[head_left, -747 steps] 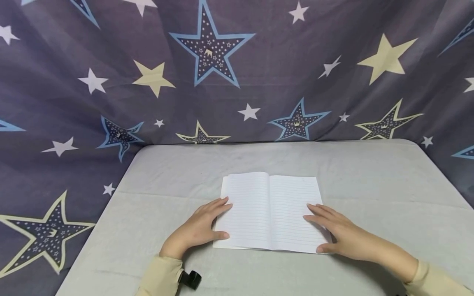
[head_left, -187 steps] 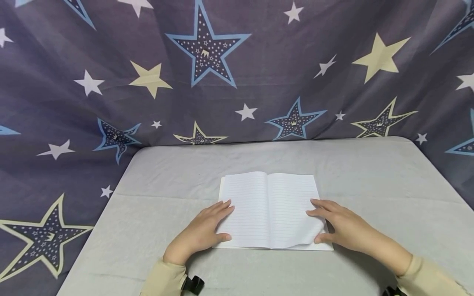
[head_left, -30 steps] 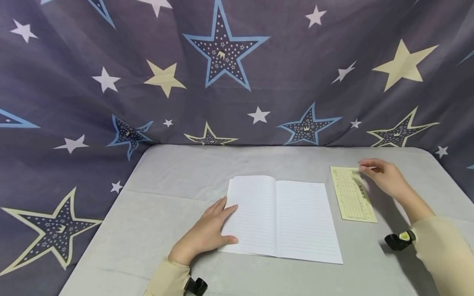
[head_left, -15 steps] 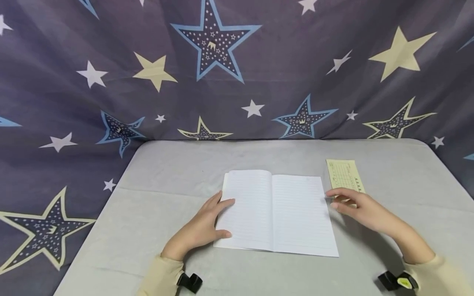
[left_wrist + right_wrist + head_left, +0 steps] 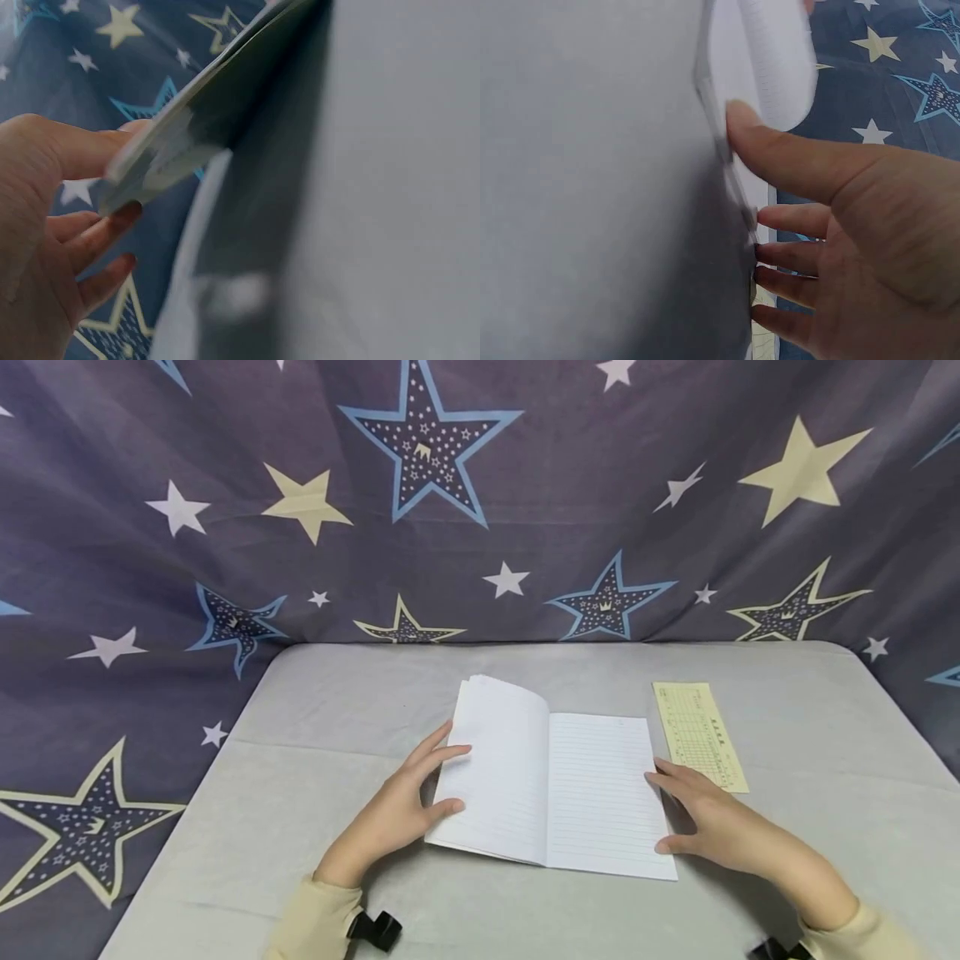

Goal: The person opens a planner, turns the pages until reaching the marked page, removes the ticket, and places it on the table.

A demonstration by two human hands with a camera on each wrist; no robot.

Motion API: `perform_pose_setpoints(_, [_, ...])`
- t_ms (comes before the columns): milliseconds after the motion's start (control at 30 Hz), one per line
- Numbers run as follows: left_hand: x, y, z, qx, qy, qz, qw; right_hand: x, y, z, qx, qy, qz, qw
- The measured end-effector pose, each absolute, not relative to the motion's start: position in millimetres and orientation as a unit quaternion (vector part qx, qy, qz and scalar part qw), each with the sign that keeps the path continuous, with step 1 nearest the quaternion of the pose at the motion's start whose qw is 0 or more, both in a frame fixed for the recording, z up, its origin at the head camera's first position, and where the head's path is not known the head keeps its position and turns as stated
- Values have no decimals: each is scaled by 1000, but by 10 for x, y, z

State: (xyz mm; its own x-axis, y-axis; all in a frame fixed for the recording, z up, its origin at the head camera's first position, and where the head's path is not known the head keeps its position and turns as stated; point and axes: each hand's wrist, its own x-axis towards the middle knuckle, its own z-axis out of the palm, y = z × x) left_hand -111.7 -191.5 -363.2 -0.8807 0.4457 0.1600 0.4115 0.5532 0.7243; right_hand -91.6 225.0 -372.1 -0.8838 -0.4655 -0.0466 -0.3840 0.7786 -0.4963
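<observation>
An open lined notebook (image 5: 600, 793) lies on the cloth-covered table, its left half tilted up off the surface. My left hand (image 5: 401, 797) pinches that half's outer edge. In the left wrist view, the thumb is over the cover (image 5: 180, 157) and the fingers are beneath it. My right hand (image 5: 720, 822) rests at the notebook's right edge, thumb on the page near the lower corner and fingers extended along the side. Just beyond this hand lies a yellow printed form (image 5: 690, 727), its near end close to the knuckles.
A pale grey cloth covers the table (image 5: 360, 702). Behind and around it hangs a dark curtain (image 5: 525, 460) with a star pattern. Black wrist cameras (image 5: 378, 931) are strapped over beige sleeves (image 5: 311, 918).
Since six seconds ago, the yellow form has appeared on the table. My right hand has left it and come back to the notebook's right edge. My left hand has raised the notebook's left half.
</observation>
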Motion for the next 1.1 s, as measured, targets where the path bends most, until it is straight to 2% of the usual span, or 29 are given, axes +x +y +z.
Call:
perform_pose_setpoints(133, [-1104, -1793, -3504, 262, 855, 447, 2, -905, 2264, -3741, -217, 942, -241, 87])
perform_pose_setpoints(300, [-1104, -1587, -3366, 285, 831, 477, 12, -905, 2258, -3744, -224, 940, -243, 80])
perform_pose_setpoints(567, [-1193, -1062, -3215, 316, 853, 415, 23, -902, 2279, -3744, -222, 943, -236, 76])
perform_pose_setpoints(833, [-1213, -509, -3273, 351, 875, 331, 26, -915, 2297, -3757, -234, 941, -235, 64])
perform_pose_setpoints(1100, [-1199, -43, -3505, 346, 893, 279, 73, -919, 2336, -3749, -254, 936, -238, 46])
